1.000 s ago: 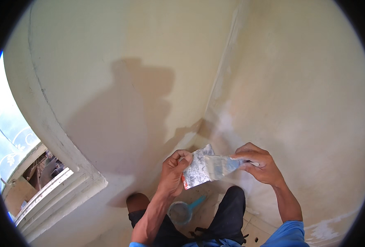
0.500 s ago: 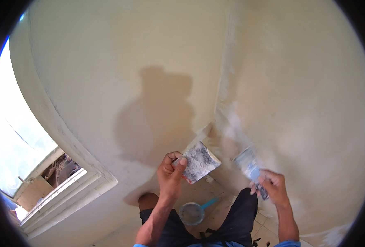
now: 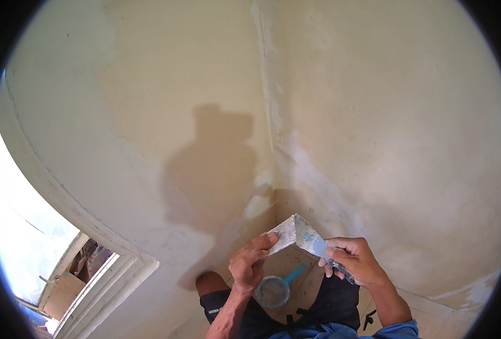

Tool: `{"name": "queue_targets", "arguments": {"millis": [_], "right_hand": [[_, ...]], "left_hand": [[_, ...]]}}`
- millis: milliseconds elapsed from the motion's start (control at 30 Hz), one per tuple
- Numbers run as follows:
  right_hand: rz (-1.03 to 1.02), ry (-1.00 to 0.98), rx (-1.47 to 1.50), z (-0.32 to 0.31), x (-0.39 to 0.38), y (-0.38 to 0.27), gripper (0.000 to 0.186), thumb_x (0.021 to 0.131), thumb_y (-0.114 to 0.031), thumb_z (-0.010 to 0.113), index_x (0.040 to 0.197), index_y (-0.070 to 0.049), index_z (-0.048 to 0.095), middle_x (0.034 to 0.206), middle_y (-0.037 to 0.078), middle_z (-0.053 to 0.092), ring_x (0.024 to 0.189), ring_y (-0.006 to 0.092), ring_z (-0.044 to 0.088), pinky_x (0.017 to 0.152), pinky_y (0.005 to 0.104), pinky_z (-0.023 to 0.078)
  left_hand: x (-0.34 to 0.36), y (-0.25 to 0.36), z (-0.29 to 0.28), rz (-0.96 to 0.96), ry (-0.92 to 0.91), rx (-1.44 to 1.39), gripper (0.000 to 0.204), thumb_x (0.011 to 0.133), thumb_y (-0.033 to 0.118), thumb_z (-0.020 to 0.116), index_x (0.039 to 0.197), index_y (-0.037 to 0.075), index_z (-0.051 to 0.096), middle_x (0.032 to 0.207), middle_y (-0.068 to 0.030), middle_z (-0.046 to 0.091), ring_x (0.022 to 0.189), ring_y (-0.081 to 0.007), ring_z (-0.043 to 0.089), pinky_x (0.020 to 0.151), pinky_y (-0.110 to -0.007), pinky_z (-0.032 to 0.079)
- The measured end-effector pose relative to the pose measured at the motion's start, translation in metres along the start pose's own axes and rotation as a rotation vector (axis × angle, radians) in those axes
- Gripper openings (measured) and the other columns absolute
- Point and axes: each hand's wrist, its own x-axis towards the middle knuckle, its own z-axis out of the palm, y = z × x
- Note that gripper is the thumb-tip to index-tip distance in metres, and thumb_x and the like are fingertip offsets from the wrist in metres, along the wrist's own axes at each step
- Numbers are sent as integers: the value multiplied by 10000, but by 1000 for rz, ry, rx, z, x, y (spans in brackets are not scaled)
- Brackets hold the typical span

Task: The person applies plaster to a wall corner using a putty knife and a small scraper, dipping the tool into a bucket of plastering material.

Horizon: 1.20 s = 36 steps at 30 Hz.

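Note:
My left hand [image 3: 249, 263] is closed on a flat, squarish plate [image 3: 282, 233] smeared with white and grey filler. In my right hand [image 3: 360, 261] is a putty knife [image 3: 311, 240] with a blue-and-white smeared blade and a dark handle. The blade's edge meets the far edge of the plate, so the two form a peak before the wall corner. My fingers wrap the knife's handle close to the blade. The lower side of the plate is hidden.
Ahead, two cream walls meet in a corner seam [image 3: 269, 101] with whitish patches along it. On the floor between my legs stands a round clear container [image 3: 272, 291] with a turquoise handle [image 3: 295, 273]. A window ledge [image 3: 106, 299] juts out at lower left.
My hands have come together, and the putty knife now touches the plate; before, they were apart. The plate has tilted. The view has shifted toward the right.

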Motion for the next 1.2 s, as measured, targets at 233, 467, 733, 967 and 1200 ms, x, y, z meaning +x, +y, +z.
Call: {"name": "queue_targets", "arguments": {"millis": [233,467,733,967,1200], "right_hand": [[-202,-68,130,-27,16,20,232,918,-57,589,1065,116,635,868,191,692,630,193,657,479,260,467],[-475,-171,32,-44,33,-54,301,938,-95,602,1162,106,612,983,172,668,790,204,646,650,296,513],[-914,301,-974,-61,32,-260,495,805,87,619,1261,-107,642,909,63,515,773,148,555,619,319,494],[-1210,625,-1779,-83,61,-446,581,730,57,642,1277,-138,620,1022,108,518,854,262,542,676,367,483],[-1358,780,-2007,-94,112,-536,471,786,-26,612,1254,-79,619,1031,102,540,863,254,536,660,348,425]], "left_hand": [[-17,-41,-5,-119,-7,236,217,842,-116,614,999,9,532,1009,-202,706,926,-334,708,815,-411,576],[57,-35,-38,-68,-115,370,186,858,-4,669,998,56,561,951,-98,733,804,-269,723,674,-356,579],[145,-25,-30,-296,-382,344,164,875,71,689,979,65,564,884,-73,715,763,-215,697,654,-311,544],[156,57,16,-837,-410,275,229,921,146,608,1139,81,586,980,-155,695,861,-344,682,690,-399,547],[-33,137,88,-1313,110,-106,235,929,164,606,1134,53,577,876,-151,665,791,-275,650,672,-380,511]]}}
